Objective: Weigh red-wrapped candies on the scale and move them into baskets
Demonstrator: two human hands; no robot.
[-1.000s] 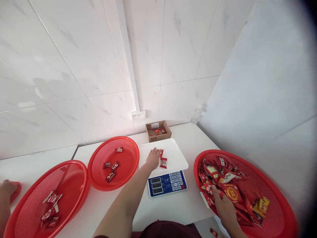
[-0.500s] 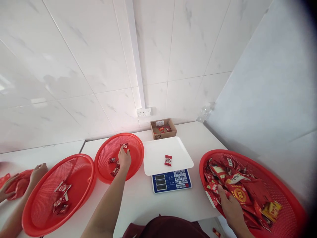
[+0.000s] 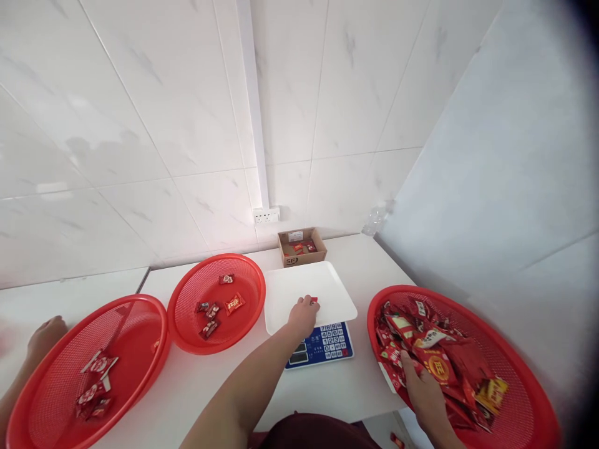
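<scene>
My left hand (image 3: 303, 315) is on the white weighing pan (image 3: 285, 284) of a blue-fronted scale (image 3: 334, 343). Its fingers are closed on a small red wrapped candy (image 3: 314, 300), mostly hidden beneath them. My right hand (image 3: 423, 393) is at the near left side of a large red basket (image 3: 528, 362) full of red snack packets. The thumb lies on top of a red packet with a white edge (image 3: 390, 368), which juts over the rim; the other fingers are hidden. A round red basket (image 3: 255, 305) left of the scale holds several small wrapped candies (image 3: 234, 304).
Another red basket (image 3: 159, 358) with several candies stands further left. Beyond it is a co-worker's hand (image 3: 47, 337). Behind the scale sits a cardboard box (image 3: 306, 256) with red packets, below a wall socket (image 3: 266, 215). Clear plastic (image 3: 374, 221) lies in the back corner.
My left hand has moved right, from the round basket to the candy on the pan. An orange-red candy now shows in that basket. My right hand keeps its place at the large basket.
</scene>
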